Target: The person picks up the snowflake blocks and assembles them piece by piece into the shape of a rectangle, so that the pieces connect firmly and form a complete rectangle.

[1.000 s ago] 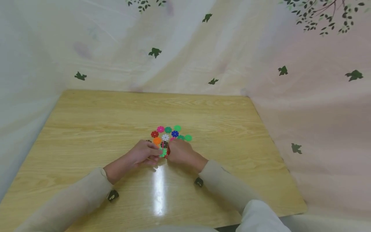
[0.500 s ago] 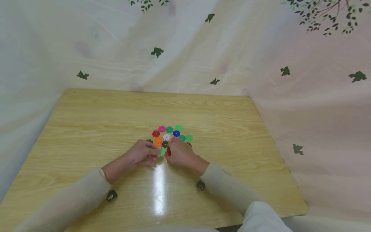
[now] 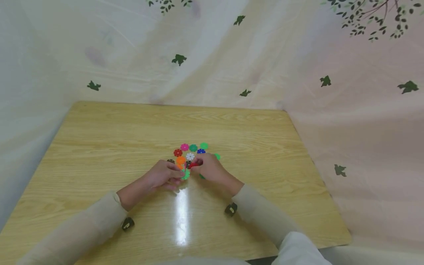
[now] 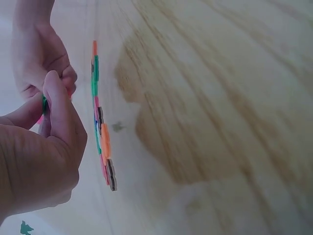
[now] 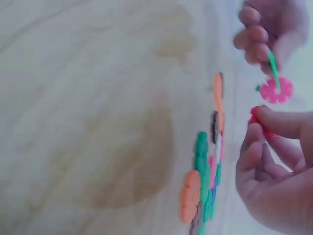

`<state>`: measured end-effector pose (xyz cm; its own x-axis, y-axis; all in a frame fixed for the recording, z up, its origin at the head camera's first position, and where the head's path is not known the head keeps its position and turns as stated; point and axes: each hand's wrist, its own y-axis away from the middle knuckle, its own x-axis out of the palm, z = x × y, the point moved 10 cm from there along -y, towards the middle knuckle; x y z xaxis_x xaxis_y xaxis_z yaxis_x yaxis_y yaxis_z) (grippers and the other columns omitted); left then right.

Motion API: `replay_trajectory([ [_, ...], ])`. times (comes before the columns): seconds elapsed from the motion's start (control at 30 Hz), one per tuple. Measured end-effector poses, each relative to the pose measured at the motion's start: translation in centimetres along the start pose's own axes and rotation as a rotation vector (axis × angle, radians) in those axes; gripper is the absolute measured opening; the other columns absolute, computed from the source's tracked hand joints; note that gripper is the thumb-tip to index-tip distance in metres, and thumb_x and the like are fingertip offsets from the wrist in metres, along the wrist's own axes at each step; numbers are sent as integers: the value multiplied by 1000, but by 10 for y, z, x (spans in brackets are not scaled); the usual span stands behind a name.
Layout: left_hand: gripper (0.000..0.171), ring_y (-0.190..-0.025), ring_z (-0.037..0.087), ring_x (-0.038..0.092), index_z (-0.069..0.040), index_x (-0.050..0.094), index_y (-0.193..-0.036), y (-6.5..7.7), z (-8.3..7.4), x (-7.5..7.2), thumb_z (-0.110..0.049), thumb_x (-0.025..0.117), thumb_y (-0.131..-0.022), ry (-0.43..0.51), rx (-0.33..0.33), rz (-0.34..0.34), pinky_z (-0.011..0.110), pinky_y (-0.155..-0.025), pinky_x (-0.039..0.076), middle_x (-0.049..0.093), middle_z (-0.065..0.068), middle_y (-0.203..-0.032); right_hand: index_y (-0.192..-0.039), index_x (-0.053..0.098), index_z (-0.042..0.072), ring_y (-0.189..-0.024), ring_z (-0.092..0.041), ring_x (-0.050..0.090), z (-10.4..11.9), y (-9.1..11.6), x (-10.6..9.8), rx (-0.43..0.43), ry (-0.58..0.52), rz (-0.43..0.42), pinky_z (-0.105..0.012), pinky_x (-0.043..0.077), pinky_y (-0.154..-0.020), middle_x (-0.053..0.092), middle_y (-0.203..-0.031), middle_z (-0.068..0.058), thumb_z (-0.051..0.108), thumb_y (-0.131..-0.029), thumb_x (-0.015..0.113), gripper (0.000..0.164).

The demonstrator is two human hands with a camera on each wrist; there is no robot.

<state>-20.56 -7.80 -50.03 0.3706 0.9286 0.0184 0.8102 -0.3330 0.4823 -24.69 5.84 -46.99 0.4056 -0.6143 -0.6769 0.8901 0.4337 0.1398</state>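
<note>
My left hand (image 3: 163, 175) pinches a light green notched plastic disc (image 3: 186, 175) between thumb and fingers. A pink disc (image 5: 284, 90) is slotted crosswise into it, clearest in the right wrist view. Just to the right, my right hand (image 3: 213, 169) pinches a red disc (image 3: 193, 166) between thumb and index finger; in the right wrist view this red disc (image 5: 254, 116) is apart from the pink one. Beyond the hands lie loose discs, among them a white disc (image 3: 190, 156), an orange disc (image 3: 180, 160) and a blue disc (image 3: 201, 151), some partly hidden by my right hand.
The wooden table (image 3: 132, 125) carries the discs near its middle. A printed cloth (image 3: 212, 55) hangs around its back and sides. Dark wrist devices (image 3: 127, 223) sit under both forearms. A light green disc (image 3: 204, 146) lies farthest back in the cluster.
My right hand has moved slightly up and to the right, carrying the red disc away from the joined pieces and covering more loose discs. My left hand has stayed nearly still.
</note>
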Motion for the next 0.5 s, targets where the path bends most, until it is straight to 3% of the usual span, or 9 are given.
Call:
replay_trajectory([
  [0.13,23,-74,24,68,7,66,-107,-1,-1,3,-10,72,-93,3,9,15,42,-68,64,68,19,-90,-107,74,1,-88,-25,68,-4,-2,-18,29,-272,-66,-32,60,-80,71,-94,-6,7,-95,69,14],
  [0.27,22,-74,25,67,6,66,-105,1,-3,7,-11,72,-93,-2,32,42,46,-72,64,67,20,-89,-117,69,-7,-97,-39,69,-9,-1,-19,115,-498,-59,-44,60,-88,73,-97,-13,5,-98,65,23],
  [0.5,21,-69,22,66,7,67,-102,2,-7,15,-11,73,-93,-17,69,79,47,-71,64,68,20,-88,-118,69,-6,-100,-43,68,-5,0,-16,112,-573,-27,-48,59,-90,73,-99,-13,4,-97,66,24],
])
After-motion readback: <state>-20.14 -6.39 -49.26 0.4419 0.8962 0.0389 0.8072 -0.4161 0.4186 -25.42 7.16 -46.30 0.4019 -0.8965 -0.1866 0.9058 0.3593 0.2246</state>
